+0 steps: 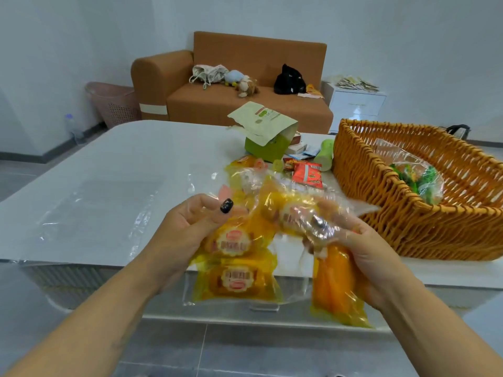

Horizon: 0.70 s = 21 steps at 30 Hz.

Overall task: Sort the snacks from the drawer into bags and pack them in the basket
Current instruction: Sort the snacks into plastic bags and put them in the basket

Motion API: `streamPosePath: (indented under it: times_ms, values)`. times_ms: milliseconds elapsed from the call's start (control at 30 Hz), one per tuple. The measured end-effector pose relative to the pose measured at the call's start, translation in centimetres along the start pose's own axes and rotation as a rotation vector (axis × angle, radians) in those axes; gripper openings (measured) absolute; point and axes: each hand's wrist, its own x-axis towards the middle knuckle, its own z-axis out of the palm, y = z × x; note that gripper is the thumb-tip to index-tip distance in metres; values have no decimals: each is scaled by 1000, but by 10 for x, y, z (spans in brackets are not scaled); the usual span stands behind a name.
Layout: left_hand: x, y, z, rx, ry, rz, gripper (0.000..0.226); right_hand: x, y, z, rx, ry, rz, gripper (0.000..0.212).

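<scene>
- Up front, two hands work over the near edge of the white counter [114,159]: the left hand [190,227] has its grip pinched on the clear bag [272,208], thumb on top; the right hand [353,240] has fingers curled round the bag's crinkled other end.
- Yellow snacks [234,278] sit in the bag: two flat glossy packs with round red-and-white labels show stacked below the left hand, at least one more is bunched in the middle, and an orange-yellow pack [334,281] hangs under the right hand. An exact count is not possible through the folds.
- One wicker basket [381,213], orange woven, with a divider, stands on the counter just right of the hands; one clear bag of green snacks [416,178] lies inside.
- Behind the hands lies a small pile: one red packet [307,172], one green box [269,148] with a pale paper flap, one pale green bottle [325,153], and a few small sachets.
- One flat clear plastic sheet [95,208] lies on the counter to the left.
- Beyond: one brown sofa [245,102], one pink hamper [114,104], one white cabinet [356,100].
</scene>
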Motion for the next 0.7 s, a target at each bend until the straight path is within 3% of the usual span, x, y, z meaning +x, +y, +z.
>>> streamPosePath:
  times_ms: [133,300,467,700]
  values:
    - [-1,-1,-1,66,-44,28,75,-11,-4,4,-242,-229,86,52]
    - [1,0,0,26,-67,23,80,-7,-1,0,-195,-99,-37,39]
    - [2,4,-1,24,-82,-20,78,-6,0,0,-239,-14,-96,49]
    - [0,-4,1,80,-140,-77,89,-9,3,7,-454,-35,-107,12]
